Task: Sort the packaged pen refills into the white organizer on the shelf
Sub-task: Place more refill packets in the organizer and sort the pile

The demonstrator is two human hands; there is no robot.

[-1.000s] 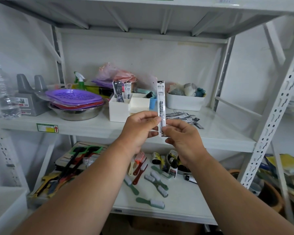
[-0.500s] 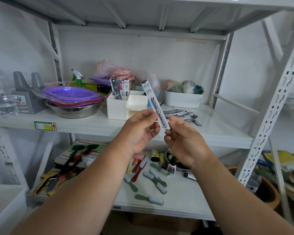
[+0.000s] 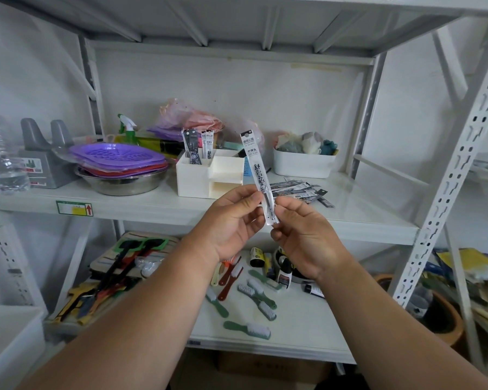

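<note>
1. Compared with half a second ago, the refill packet (image 3: 259, 175) stands a little straighter; its top still leans left, toward the white organizer (image 3: 209, 175), but less sharply. One second ago it stood fully upright.
2. The two hands have stayed at about the same height in front of the middle shelf (image 3: 164, 205), just right of the organizer.
3. The left hand (image 3: 231, 220) is curled partly closed, its thumb and fingertips pinching the lower part of the packet from the left.
4. The right hand (image 3: 304, 235) is likewise half closed, thumb and forefinger gripping the packet's bottom end from the right; the remaining fingers fold loosely under.
5. Both forearms reach up from the lower corners of the view and meet at the packet.
6. The packet is held in the air in front of the organizer's right side, touching neither it nor the shelf.
7. Several refill packets (image 3: 199, 146) already stand upright in the organizer's back-left compartment.
8. A loose pile of packets (image 3: 302, 190) lies flat on the shelf to the right of the organizer, in front of a white bin (image 3: 300, 164).
</note>
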